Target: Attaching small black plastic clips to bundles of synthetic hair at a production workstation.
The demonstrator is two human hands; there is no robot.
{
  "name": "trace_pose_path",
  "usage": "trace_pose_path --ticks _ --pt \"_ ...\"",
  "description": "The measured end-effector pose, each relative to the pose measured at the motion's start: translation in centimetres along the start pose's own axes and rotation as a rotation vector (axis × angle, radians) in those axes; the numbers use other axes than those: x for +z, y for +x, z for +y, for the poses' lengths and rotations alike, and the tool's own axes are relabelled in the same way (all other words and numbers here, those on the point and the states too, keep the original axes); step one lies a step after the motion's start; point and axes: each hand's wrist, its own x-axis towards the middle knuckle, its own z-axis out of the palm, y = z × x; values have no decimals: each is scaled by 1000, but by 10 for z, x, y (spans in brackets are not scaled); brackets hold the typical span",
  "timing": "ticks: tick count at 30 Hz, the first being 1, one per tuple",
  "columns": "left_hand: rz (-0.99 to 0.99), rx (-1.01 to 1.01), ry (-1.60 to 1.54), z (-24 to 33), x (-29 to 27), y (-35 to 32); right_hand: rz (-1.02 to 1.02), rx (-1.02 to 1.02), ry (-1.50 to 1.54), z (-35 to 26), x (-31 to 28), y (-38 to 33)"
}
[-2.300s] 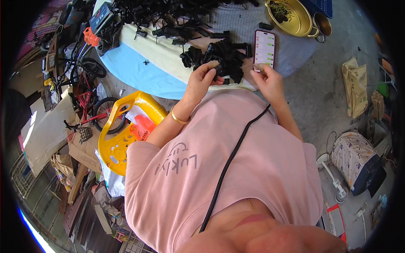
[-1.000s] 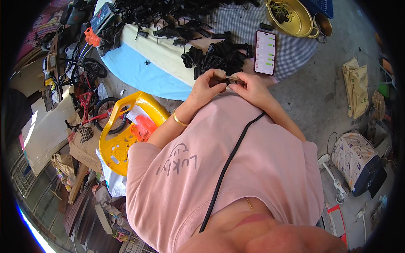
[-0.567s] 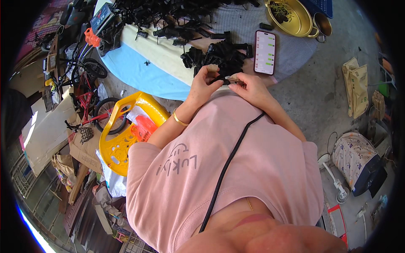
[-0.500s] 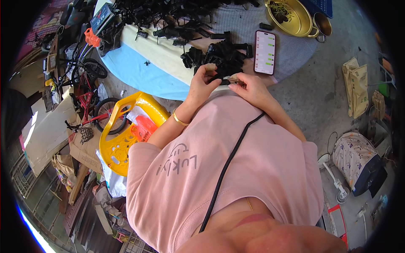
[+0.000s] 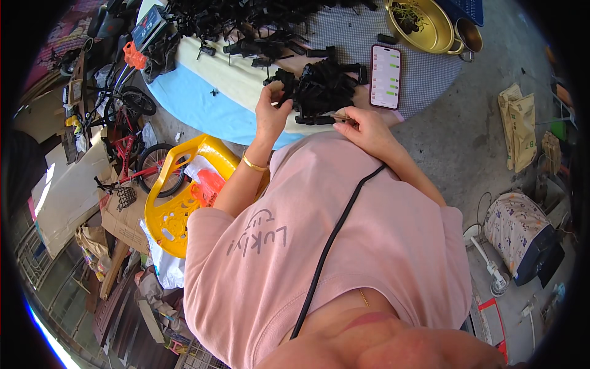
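A heap of small black plastic parts (image 5: 324, 88) lies on the cloth-covered table (image 5: 203, 98) in front of me. My left hand (image 5: 270, 109) reaches up to the heap's left side, its fingers pinched on a black part. Close to my chest at the table's near edge, my right hand (image 5: 361, 128) pinches a small thin piece (image 5: 342, 116). A smartphone (image 5: 386, 76) with a lit screen lies right of the heap.
More black parts (image 5: 246, 24) are strewn across the far table. A brass bowl (image 5: 424, 24) and small metal cup (image 5: 468, 35) sit at the far right. A yellow plastic chair (image 5: 178, 197) and bicycle (image 5: 132, 147) stand left. Bags (image 5: 519, 126) lie on the concrete right.
My left hand has gone from meeting the right hand near my chest up to the heap and taken a black part. The right hand has stayed near the table edge.
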Motion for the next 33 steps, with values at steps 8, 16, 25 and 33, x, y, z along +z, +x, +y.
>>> trace_pose_path --ticks 8,16,25,33 --pt "27 70 287 -9 0 3 9 -11 -17 2 -2 -1" --pt "20 164 368 -14 3 3 16 25 -24 4 -3 -4" --pt "156 182 285 -21 -17 37 24 9 -55 5 -2 -4" --pt "96 122 661 -36 -22 87 29 -13 -67 0 -3 -5"
